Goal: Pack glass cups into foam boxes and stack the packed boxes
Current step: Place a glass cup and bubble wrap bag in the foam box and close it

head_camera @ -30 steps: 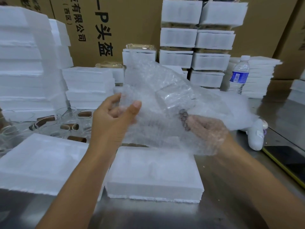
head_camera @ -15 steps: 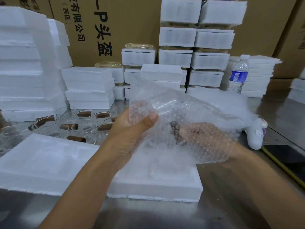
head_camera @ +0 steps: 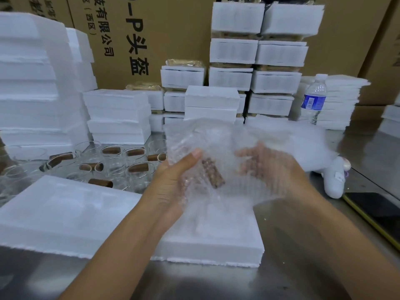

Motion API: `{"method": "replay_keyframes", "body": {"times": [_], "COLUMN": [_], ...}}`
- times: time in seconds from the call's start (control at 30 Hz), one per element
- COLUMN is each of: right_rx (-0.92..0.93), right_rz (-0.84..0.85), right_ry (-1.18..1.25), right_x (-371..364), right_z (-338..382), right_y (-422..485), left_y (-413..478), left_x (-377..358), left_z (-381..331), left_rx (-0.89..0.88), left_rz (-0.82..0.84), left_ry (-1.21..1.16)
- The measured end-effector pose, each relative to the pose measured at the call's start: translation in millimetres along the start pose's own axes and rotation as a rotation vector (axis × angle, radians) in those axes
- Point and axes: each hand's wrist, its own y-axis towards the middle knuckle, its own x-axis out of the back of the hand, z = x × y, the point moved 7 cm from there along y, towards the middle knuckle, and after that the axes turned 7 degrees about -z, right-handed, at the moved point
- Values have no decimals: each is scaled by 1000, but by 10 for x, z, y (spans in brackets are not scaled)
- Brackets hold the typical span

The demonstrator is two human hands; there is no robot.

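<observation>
Both hands hold a glass cup with a brown wooden handle (head_camera: 213, 176) wrapped in clear bubble wrap (head_camera: 216, 144) above a white foam box half (head_camera: 207, 241). My left hand (head_camera: 173, 180) grips the bundle from the left, thumb on top. My right hand (head_camera: 270, 169) lies inside or behind the wrap and cups the bundle from the right. A second foam piece (head_camera: 65, 213) lies at the left. Several bare glass cups with wooden handles (head_camera: 112, 163) stand behind it.
Stacks of white foam boxes (head_camera: 257, 61) rise at the back against cardboard cartons (head_camera: 151, 29). More foam stacks (head_camera: 32, 83) stand at the left. A water bottle (head_camera: 313, 98), a white tape dispenser (head_camera: 333, 176) and a dark phone (head_camera: 376, 208) are on the right of the steel table (head_camera: 194, 282).
The loose bubble wrap sheet has been pulled down and folded round the cup. Both hands have dropped lower and closer together over the foam box.
</observation>
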Motion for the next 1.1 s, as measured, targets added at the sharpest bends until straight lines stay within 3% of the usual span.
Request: {"method": "replay_keyframes", "body": {"times": [0.07, 0.13, 0.2, 0.3, 0.43, 0.53, 0.7, 0.87, 1.1], "right_rx": [84, 164, 247, 364, 407, 421, 530, 553, 505], "right_rz": [-132, -92, 39, 71, -98, -245, -440, -553, -529], "right_ry": [154, 195, 29, -352, -168, -90, -165, -89, 105], "right_x": [150, 190, 133, 108, 214, 347, 440, 500, 519], "right_z": [85, 153, 191, 212, 343, 406, 543, 640, 652], "right_y": [23, -16, -91, -129, -149, -156, -268, -378, -369], "left_y": [19, 19, 23, 4, -6, -24, -13, -11, -22], "left_x": [9, -6, -9, -23, 1, -49, -91, -135, -123], "left_z": [-17, -33, -48, -77, -80, -19, 61, 138, 60], "left_rx": [44, 73, 75, 74, 83, 178, 253, 250, 28], "left_rz": [28, 82, 108, 117, 92, 183, 280, 302, 182], "left_ry": [-124, -194, -229, -247, -176, -143, -165, -80, 142]}}
